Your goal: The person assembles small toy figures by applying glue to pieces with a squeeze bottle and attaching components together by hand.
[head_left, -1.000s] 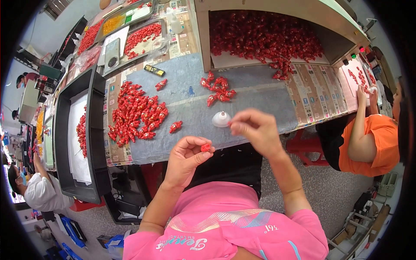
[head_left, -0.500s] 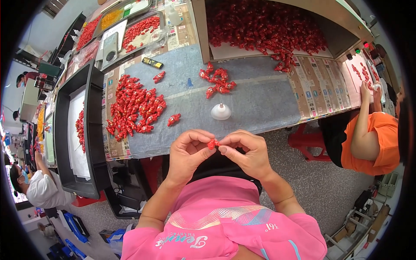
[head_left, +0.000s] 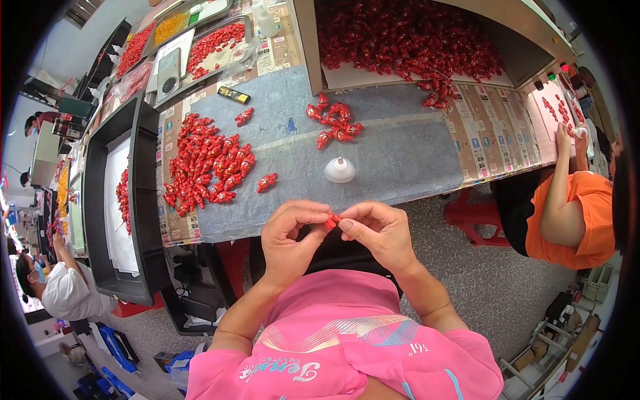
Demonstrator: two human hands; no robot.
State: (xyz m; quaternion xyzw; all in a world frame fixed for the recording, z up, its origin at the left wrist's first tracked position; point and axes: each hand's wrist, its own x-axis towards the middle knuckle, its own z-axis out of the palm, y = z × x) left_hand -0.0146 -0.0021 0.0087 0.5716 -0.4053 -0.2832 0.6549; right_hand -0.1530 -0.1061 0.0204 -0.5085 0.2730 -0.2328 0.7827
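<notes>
Between my fingertips, just off the table's front edge, is a small red plastic figurine (head_left: 331, 221). My left hand (head_left: 294, 239) pinches it from one side and my right hand (head_left: 379, 233) from the other; both hands are closed on it. Beyond them on the blue-grey mat (head_left: 287, 160) stands a small white squeeze bottle (head_left: 340, 170) with a pointed tip. A heap of similar red figurines (head_left: 207, 163) lies to the left, with a single one (head_left: 267, 183) closer to me. A smaller cluster of them (head_left: 335, 121) rests behind the bottle.
A large box (head_left: 307, 47) full of red pieces opens at the back right. At left stands a black tray (head_left: 152, 200) lined with white paper. A black-and-yellow tube (head_left: 234, 95) lies near trays of parts. Co-workers sit left and right, including one in an orange shirt (head_left: 580, 220).
The red figurine has turned slightly between my fingertips, and my fingers have shifted a little around it. The things on the table have stayed in place.
</notes>
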